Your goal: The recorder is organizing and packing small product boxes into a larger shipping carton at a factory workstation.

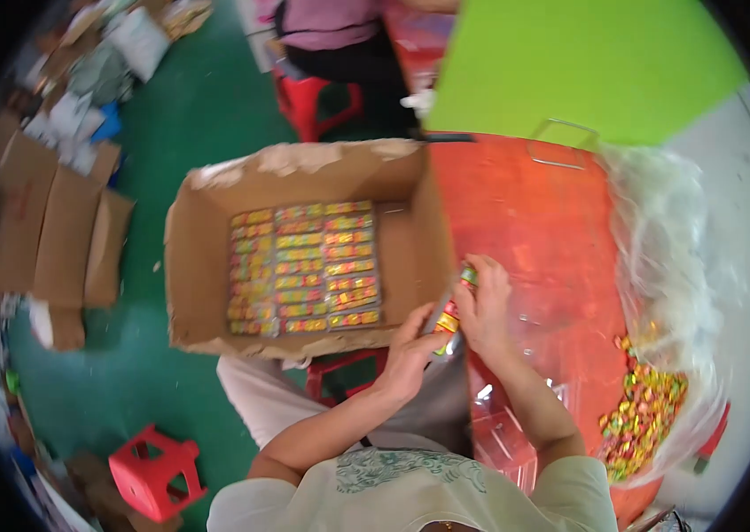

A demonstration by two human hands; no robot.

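Note:
Both hands grip a narrow clear pack of small colourful wrapped pieces (448,321), tilted in front of my body. My left hand (409,356) is closed around its lower left side. The fingers of my right hand (484,304) are closed on its upper right part. To the left of my hands stands an open cardboard box (304,170) with torn top edges. Inside it lie rows of similar packs (302,266), in three columns. Motion blur and my fingers hide part of the held pack.
An orange-red table top (526,208) holds clear plastic trays (503,434), a wire handle (561,146) and a plastic bag (659,239) beside loose wrapped pieces (645,408). A red stool (158,472) stands on the green floor. Cartons (47,213) lie left; a person (326,31) sits ahead.

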